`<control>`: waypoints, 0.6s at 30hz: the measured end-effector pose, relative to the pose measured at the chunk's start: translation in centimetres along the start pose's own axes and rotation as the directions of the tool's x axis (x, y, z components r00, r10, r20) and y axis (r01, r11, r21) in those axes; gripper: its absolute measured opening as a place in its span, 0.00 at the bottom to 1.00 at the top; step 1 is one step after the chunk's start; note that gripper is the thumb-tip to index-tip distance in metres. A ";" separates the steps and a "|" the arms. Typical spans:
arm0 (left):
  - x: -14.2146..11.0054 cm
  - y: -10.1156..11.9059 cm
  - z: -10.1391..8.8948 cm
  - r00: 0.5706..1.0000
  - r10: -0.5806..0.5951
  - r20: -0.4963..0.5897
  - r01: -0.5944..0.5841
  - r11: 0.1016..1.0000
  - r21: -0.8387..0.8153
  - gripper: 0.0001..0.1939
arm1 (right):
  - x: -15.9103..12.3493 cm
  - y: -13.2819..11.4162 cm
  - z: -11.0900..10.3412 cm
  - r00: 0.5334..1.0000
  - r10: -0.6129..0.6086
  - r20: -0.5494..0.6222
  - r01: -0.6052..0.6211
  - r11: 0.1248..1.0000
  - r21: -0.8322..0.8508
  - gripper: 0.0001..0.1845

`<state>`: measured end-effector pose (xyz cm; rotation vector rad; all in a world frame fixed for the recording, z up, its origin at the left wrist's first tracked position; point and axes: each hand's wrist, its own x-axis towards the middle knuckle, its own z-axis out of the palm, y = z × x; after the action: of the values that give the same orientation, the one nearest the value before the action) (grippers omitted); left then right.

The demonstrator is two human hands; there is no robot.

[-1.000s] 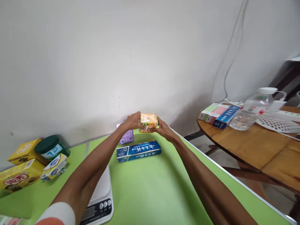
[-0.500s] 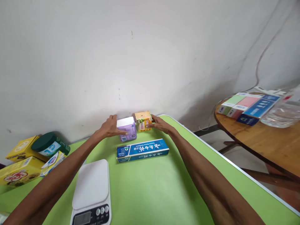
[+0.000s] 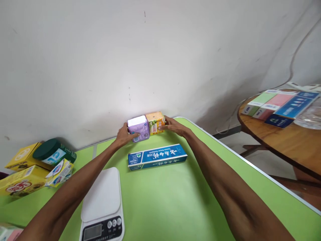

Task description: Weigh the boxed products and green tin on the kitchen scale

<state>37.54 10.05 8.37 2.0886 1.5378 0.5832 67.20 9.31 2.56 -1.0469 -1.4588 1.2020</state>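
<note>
At the back of the green table, against the wall, a purple-and-white tissue pack [image 3: 140,129] and an orange-yellow tissue pack [image 3: 155,122] stand side by side, touching. My left hand [image 3: 124,135] grips the purple pack from its left, thumb across the front. From the right, my right hand [image 3: 174,126] grips the orange-yellow pack, thumb on its front face and fingers behind its side. In front of both packs lies a long blue toothpaste box [image 3: 157,156], touched by neither hand.
A white kitchen scale [image 3: 101,197] stands front left. Further left are yellow boxes [image 3: 23,180], a dark green jar [image 3: 54,152] and a small yellow-white box [image 3: 59,172]. On the right, a round wooden table [image 3: 281,144] bears toothpaste boxes [image 3: 288,108] and clear plastic.
The gap between the two packs has closed; the purple pack now meets the orange-yellow one. Both hands keep their grip. The view has shifted slightly.
</note>
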 end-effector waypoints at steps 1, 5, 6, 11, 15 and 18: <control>0.1 0.1 0.2 1.000 -0.005 -0.015 0.005 1.000 0.007 0.33 | 0.1 -0.1 -0.1 1.000 0.007 0.003 -0.007 1.000 -0.005 0.40; 0.8 0.5 0.9 0.999 -0.014 -0.032 0.015 0.998 0.056 0.30 | 0.5 -0.6 0.2 0.999 0.026 -0.020 -0.027 0.999 -0.045 0.39; 0.9 0.5 1.0 1.000 -0.016 -0.022 0.017 0.998 0.059 0.31 | 0.5 -0.7 0.4 0.999 0.024 -0.034 -0.026 0.998 -0.051 0.38; -0.5 0.4 -0.2 0.997 -0.046 0.064 0.044 0.999 0.031 0.37 | -2.8 -1.2 1.1 0.966 0.037 -0.257 -0.075 0.987 -0.140 0.43; -4.8 0.6 -2.1 0.978 0.040 0.205 -0.057 0.995 0.076 0.46 | -10.0 -1.2 1.2 0.901 -0.006 -0.433 -0.135 0.947 -0.292 0.42; -8.5 0.7 -2.3 0.915 0.113 0.387 -0.189 0.969 0.162 0.50 | -15.0 -0.6 2.5 0.928 0.014 -0.371 -0.174 0.899 -0.401 0.50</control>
<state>34.30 2.01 10.16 2.3175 1.2614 0.0678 67.59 -5.78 0.86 -1.5665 -1.4159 0.7057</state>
